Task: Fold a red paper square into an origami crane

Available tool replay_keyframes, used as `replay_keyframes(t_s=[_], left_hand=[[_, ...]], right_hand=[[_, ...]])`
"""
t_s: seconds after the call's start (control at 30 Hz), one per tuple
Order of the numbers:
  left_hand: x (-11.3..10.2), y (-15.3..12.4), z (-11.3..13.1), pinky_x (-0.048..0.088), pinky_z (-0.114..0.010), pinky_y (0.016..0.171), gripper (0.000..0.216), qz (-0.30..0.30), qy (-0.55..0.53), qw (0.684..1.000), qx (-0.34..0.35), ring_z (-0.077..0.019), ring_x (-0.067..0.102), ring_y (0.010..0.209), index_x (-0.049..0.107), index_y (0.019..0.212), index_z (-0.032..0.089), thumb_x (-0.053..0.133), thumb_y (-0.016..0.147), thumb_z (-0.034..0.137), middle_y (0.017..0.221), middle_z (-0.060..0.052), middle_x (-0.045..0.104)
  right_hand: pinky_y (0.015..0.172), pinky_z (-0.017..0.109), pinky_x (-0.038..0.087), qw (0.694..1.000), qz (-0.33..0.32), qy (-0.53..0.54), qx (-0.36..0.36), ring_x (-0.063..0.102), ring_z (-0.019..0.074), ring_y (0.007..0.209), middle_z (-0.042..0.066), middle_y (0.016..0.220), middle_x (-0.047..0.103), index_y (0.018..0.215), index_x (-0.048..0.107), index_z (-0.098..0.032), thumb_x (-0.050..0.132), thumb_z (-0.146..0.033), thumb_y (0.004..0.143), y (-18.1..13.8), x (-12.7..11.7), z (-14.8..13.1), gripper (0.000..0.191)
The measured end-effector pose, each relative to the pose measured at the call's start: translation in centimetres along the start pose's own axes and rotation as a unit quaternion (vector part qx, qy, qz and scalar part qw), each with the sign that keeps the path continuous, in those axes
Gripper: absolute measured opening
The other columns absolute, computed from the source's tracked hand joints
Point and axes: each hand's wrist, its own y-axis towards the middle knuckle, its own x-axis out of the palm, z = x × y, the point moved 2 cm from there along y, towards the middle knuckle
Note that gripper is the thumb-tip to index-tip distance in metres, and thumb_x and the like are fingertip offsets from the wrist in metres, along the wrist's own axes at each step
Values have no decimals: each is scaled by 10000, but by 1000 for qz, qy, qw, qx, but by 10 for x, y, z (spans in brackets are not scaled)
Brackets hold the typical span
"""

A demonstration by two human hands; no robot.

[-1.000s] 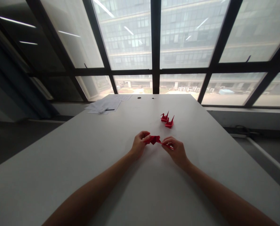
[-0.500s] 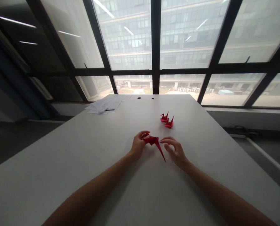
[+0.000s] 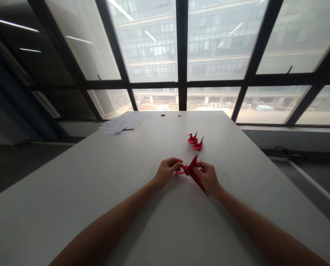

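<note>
Between my hands, just over the white table [image 3: 104, 177], is a red origami crane [image 3: 187, 170] of folded paper. My left hand [image 3: 167, 170] pinches its narrow left end between thumb and fingers. On the other side, my right hand [image 3: 208, 175] grips the body near the wings, one pointing up and away, the other slanting down toward me. The right fingertips are partly hidden behind the paper. Farther back stand two finished-looking red paper cranes, a near crane [image 3: 198, 145] and a far crane [image 3: 192, 138], close together.
Loose white papers [image 3: 120, 123] with a dark pen [image 3: 128, 129] on them lie at the table's far left. A round dark cable hole [image 3: 162, 115] is near the far edge. Large windows with a dark frame [image 3: 183, 55] rise behind the table.
My right hand has moved in and closed on the crane, which has turned so that its wings now face right. My left hand has shifted its hold to the narrow end.
</note>
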Motion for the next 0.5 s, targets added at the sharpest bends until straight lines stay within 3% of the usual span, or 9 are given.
replay_keyframes(t_s=[0.23,0.5], left_hand=[[3,0,2,455,-253,635,274,-9,35,999,20,-135,573,655,729,848,131,710,806,401,725,-43,684],[-1,0,4,467,-278,744,313,-38,22,999,12,-185,637,861,707,912,137,614,890,435,946,-97,724]], right_hand=[[609,286,469,996,47,54,46,629,187,666,66,761,725,809,719,-146,708,-449,780,4,-6,6,305],[583,272,458,998,41,39,41,599,173,647,57,746,707,814,718,-151,701,-457,791,3,-5,11,307]])
